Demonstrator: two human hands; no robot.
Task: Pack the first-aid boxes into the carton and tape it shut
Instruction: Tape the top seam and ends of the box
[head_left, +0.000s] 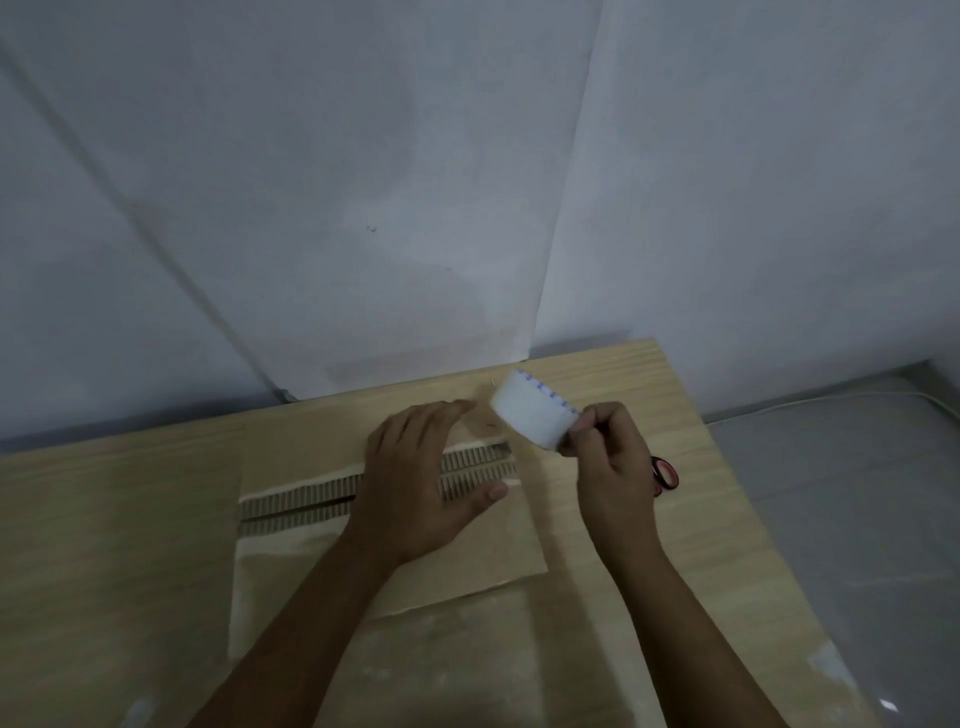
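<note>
Left hand (415, 483) presses flat, fingers straight, on the closed carton (395, 519); right hand (615, 467), at 3 o'clock, pinches a tape roll (530, 410) in its grip.

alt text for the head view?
Left hand presses flat on the closed carton across its flap seam, while the right hand holds a tape roll just beyond. Scissors lie on the table.
</note>
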